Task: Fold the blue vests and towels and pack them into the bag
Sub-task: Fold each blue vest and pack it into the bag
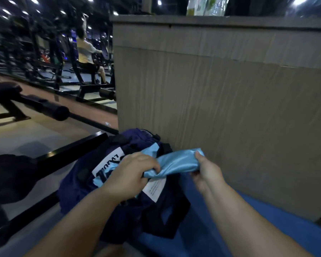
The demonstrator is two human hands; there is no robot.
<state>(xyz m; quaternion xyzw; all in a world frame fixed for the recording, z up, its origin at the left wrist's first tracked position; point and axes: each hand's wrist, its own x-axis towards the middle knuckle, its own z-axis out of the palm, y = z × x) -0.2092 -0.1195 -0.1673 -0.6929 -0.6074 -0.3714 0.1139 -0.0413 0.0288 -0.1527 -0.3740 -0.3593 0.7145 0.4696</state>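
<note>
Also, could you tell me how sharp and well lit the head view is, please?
Head view: dim overall, with ceiling lights smeared at the top; the gym behind is motion-blurred; the left hand, right hand and cloth are fairly sharp; wide-angle distortion bows the edges of the panel.

Floor level: bag at left end of mat, cardboard panel right behind. Folded cloth over bag mouth, left hand gripping its left end, right hand its right. Bench frames farther left.

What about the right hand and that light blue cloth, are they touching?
Touching. The head view shows the right hand pinching the light blue cloth at one end, fingers curled around it.
</note>
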